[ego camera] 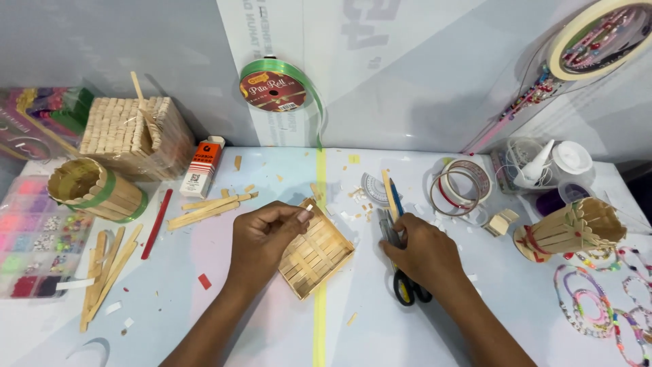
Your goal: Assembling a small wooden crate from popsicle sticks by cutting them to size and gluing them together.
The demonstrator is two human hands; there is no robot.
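Both forearms reach in from the near edge of the pale table. The left hand lies palm down, fingers curled, thumb and fingertips pinching the far left corner of a flat square panel of wooden craft sticks at the table's middle. The right hand, just right of it, is cupped knuckles-up over black-handled scissors, fingers closed on the blades.

We see a pale tan slatted stick panel under the left hand, and black-handled scissors with a blue pencil by the right hand. Green ribbon spool with dark red label, yellow-green tape strip down the pale blue table, red stick, pink-and-multicolour bead box.
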